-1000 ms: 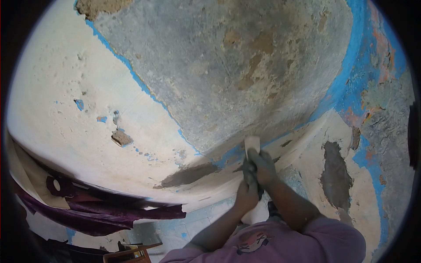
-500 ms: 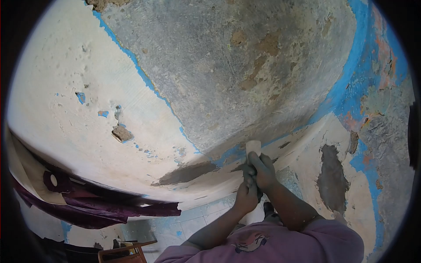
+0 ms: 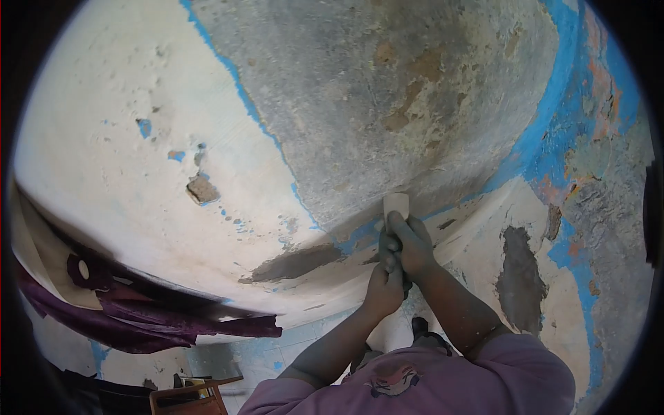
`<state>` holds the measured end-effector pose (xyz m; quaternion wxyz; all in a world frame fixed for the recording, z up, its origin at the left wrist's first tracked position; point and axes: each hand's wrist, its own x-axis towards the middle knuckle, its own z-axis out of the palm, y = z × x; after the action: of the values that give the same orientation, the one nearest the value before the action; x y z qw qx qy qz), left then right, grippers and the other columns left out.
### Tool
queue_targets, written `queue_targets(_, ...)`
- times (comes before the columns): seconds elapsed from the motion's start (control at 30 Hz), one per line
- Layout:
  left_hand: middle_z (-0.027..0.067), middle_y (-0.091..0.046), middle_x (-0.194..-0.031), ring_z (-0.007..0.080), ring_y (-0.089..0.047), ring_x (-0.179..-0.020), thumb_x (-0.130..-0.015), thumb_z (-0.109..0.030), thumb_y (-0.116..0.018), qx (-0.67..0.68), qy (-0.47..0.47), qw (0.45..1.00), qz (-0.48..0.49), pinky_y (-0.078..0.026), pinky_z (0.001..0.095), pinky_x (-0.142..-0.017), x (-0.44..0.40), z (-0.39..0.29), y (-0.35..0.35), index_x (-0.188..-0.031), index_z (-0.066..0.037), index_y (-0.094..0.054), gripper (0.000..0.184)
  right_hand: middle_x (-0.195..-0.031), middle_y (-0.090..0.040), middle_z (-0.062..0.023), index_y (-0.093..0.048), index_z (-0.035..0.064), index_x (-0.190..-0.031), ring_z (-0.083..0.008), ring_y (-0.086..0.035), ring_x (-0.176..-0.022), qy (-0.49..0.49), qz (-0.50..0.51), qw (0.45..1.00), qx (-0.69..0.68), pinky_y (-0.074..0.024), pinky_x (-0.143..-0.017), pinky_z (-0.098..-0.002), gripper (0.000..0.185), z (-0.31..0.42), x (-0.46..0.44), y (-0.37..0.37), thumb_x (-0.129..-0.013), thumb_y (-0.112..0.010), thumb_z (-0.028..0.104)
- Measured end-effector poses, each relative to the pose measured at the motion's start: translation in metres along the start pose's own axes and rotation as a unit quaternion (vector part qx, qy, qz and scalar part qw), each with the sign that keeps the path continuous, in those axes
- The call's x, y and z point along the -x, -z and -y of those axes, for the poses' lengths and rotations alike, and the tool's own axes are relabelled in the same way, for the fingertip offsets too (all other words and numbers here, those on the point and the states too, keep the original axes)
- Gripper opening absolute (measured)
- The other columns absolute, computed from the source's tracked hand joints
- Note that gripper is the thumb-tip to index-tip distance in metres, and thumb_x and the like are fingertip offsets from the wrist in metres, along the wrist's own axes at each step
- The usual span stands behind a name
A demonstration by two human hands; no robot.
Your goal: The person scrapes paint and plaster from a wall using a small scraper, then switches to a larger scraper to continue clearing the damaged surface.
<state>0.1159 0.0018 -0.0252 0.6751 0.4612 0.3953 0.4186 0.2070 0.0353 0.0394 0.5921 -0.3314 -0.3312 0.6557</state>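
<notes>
Beside the bare grey wall [image 3: 332, 138], our right hand [image 3: 413, 249] and left hand [image 3: 384, 289] share a tight, stacked grip around a pale-bladed tool [image 3: 396, 203], probably for steadier pressure.

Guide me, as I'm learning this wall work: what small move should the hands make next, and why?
I'd probably ease the flat pale tool slightly down onto the blue strip: its tip appears over the grey surface just above that strip, and the right hand and left hand both grip the tool.
</notes>
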Motion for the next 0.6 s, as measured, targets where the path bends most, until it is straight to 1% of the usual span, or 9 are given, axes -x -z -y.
queue_targets(0.07,0.0007,-0.046,-0.059,0.0080,-0.041,-0.045,-0.095,-0.033,-0.033,0.020,0.063,0.998,0.012,-0.031,0.0236,-0.039,0.007,-0.016,-0.006,-0.093,-0.005,-0.048,0.032,-0.054,-0.040,-0.0009,-0.042,0.0061,-0.078,-0.0109,-0.040,-0.037,0.007,0.007,1.000,-0.002,-0.0363,-0.034,-0.0251,0.029,-0.004,0.003,0.006,-0.092,-0.044,0.032)
queue_targets(0.1,0.0007,-0.046,-0.059,0.0080,-0.041,-0.045,-0.095,-0.033,-0.033,0.021,0.065,0.998,0.014,-0.031,0.0236,-0.039,0.012,-0.010,-0.005,-0.093,-0.005,-0.048,0.032,-0.058,-0.043,-0.0015,-0.045,0.0046,-0.083,-0.0110,-0.044,-0.044,0.007,0.004,1.000,-0.002,-0.0384,-0.039,-0.0244,0.027,-0.013,0.009,0.011,-0.092,-0.043,0.030)
queue_targets(0.17,0.0005,-0.045,-0.062,0.0075,-0.041,-0.048,-0.095,-0.035,-0.033,-0.034,0.064,0.997,0.006,-0.032,0.0229,-0.042,0.026,0.013,0.001,-0.108,-0.006,-0.045,0.034,-0.062,-0.045,-0.0021,-0.047,0.0032,-0.088,-0.0110,-0.049,-0.050,0.008,-0.003,1.000,-0.004,-0.0405,-0.044,-0.0237,0.027,-0.036,0.024,0.019,-0.093,-0.042,0.029)
queue_targets(0.2,0.0005,-0.045,-0.062,0.0075,-0.041,-0.048,-0.095,-0.035,-0.033,-0.035,0.066,0.997,0.008,-0.032,0.0229,-0.042,0.033,0.021,0.007,-0.108,-0.006,-0.045,0.034,-0.068,-0.047,-0.0030,-0.045,0.0037,-0.096,-0.0112,-0.050,-0.054,0.009,-0.029,0.999,0.039,-0.0424,-0.048,-0.0239,0.024,-0.051,0.034,0.022,-0.093,-0.042,0.027)
queue_targets(0.27,0.0017,-0.046,-0.068,0.0073,-0.040,-0.052,-0.095,-0.036,-0.031,-0.019,0.050,0.998,0.031,-0.033,0.0224,-0.046,0.050,0.033,0.018,-0.126,-0.007,-0.031,0.042,-0.075,-0.048,-0.0040,-0.043,0.0041,-0.104,-0.0114,-0.051,-0.058,0.005,-0.059,0.995,0.081,-0.0442,-0.052,-0.0242,0.024,-0.076,0.053,0.024,-0.093,-0.042,0.025)
queue_targets(0.37,-0.0006,-0.043,-0.070,0.0054,-0.037,-0.051,-0.096,-0.024,-0.034,0.016,0.094,0.994,0.047,-0.030,0.0211,-0.044,0.066,0.026,0.037,-0.131,-0.010,-0.023,0.039,-0.101,-0.045,-0.0062,-0.023,0.0074,-0.130,-0.0099,-0.052,-0.077,0.066,-0.049,0.980,0.182,-0.0427,-0.064,-0.0234,0.042,-0.099,0.075,0.015,-0.093,-0.041,0.015)
queue_targets(0.5,0.0000,-0.043,-0.072,0.0060,-0.038,-0.051,-0.095,-0.018,-0.036,0.020,0.080,0.992,0.094,-0.031,0.0216,-0.044,0.075,0.026,0.056,-0.131,-0.011,-0.021,0.039,-0.093,-0.047,-0.0052,-0.029,0.0054,-0.129,-0.0103,-0.052,-0.070,0.101,-0.134,0.969,0.181,-0.0426,-0.059,-0.0237,0.039,-0.097,0.076,-0.010,-0.094,-0.038,0.019)
queue_targets(0.57,0.0025,-0.044,-0.076,0.0070,-0.040,-0.053,-0.093,-0.013,-0.038,0.012,0.027,0.997,0.076,-0.033,0.0221,-0.044,0.079,0.029,0.063,-0.130,-0.010,-0.020,0.041,-0.079,-0.050,-0.0046,-0.032,0.0036,-0.130,-0.0107,-0.051,-0.061,-0.020,-0.052,0.996,0.063,-0.0427,-0.054,-0.0240,0.042,-0.094,0.076,-0.010,-0.095,-0.037,0.026)
queue_targets(0.6,0.0025,-0.044,-0.076,0.0070,-0.040,-0.053,-0.093,-0.013,-0.038,0.013,0.032,0.996,0.080,-0.033,0.0221,-0.044,0.081,0.031,0.067,-0.130,-0.010,-0.020,0.041,-0.079,-0.050,-0.0046,-0.032,0.0036,-0.130,-0.0107,-0.051,-0.061,-0.020,-0.059,0.996,0.062,-0.0427,-0.054,-0.0240,0.042,-0.091,0.076,-0.014,-0.095,-0.037,0.026)
